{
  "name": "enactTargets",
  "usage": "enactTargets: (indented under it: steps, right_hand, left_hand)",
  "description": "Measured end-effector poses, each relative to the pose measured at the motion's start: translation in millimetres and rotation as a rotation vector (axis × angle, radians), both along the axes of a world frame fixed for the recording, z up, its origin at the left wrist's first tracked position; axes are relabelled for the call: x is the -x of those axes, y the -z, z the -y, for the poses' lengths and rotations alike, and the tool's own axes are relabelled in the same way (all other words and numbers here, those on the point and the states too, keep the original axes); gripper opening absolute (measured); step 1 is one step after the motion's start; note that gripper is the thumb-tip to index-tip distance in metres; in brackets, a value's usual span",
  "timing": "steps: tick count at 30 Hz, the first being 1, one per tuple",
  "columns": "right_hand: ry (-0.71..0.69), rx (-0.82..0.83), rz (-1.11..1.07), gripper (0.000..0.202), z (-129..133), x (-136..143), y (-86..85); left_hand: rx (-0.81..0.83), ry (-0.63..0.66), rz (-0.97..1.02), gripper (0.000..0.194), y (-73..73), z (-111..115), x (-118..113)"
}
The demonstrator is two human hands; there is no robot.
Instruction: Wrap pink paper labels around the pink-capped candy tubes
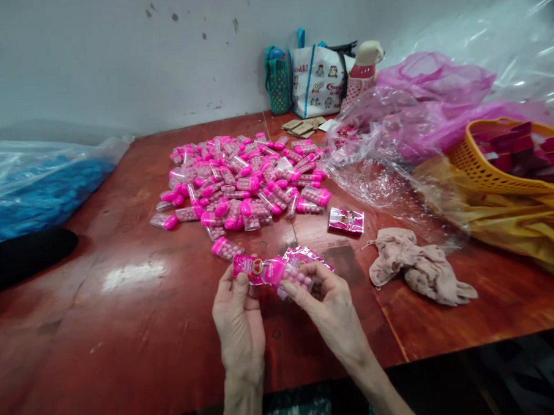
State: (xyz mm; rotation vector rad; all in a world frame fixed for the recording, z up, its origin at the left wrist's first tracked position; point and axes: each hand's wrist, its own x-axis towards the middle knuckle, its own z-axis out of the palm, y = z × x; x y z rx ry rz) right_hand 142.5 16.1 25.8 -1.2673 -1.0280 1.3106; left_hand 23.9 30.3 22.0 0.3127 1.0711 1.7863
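Observation:
Between thumb and fingers, my left hand (239,313) pinches a shiny pink printed wrapper sleeve (251,269). My right hand (334,309) grips a clear tube of pink candy balls (300,279), its pink-capped end against the sleeve. I cannot tell how far the cap sits inside it. Behind the right fingers, more pink printed wrappers (309,255) lie on the table. One loose candy tube (227,249) rests just beyond my left fingertips. Farther back spreads a large pile of pink-capped candy tubes (239,184).
A stack of pink wrappers (346,221) and beige cloth gloves (420,265) lie right on the red-brown table (140,336). Beyond them are clear plastic film (377,178) and a yellow basket (481,162). At left is a bag of blue items (42,193); a white tote (320,80) stands behind.

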Motion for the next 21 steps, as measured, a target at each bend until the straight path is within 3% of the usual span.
enactTargets:
  steps: [2, 5, 11, 21]
  right_hand:
    - [0.036, -0.06, 0.094, 0.019, 2, 1, -0.2]
    - [0.087, -0.158, 0.225, 0.012, 4, 2, 2.8]
    - [0.112, -0.25, 0.304, 0.01, 7, 4, 5.6]
    - [-0.059, -0.095, 0.114, 0.015, 10, 7, 0.7]
  left_hand:
    - [0.055, 0.027, 0.144, 0.008, -4.2, -2, -4]
    - [0.146, 0.012, 0.332, 0.026, -9.2, -4, -7]
    - [0.146, 0.141, 0.278, 0.014, -4.2, -1, -10]
    - [0.133, 0.143, 0.284, 0.013, 7.7, 0, 1]
